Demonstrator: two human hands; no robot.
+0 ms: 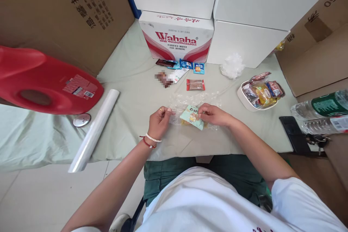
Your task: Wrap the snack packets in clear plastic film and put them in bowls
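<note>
Head view puts both hands low over the cloth-covered table [130,90], close in front of the body. My left hand [160,119] pinches the edge of a clear plastic bag [190,100], fingers pressed together. My right hand [213,114] pinches the top corner of a pale green snack packet [191,116], which sits between the two hands; inside the bag or on it, I cannot tell. A white bowl [244,100] of wrapped snacks stands to the right, and a roll of clear film [94,130] lies to the left.
</note>
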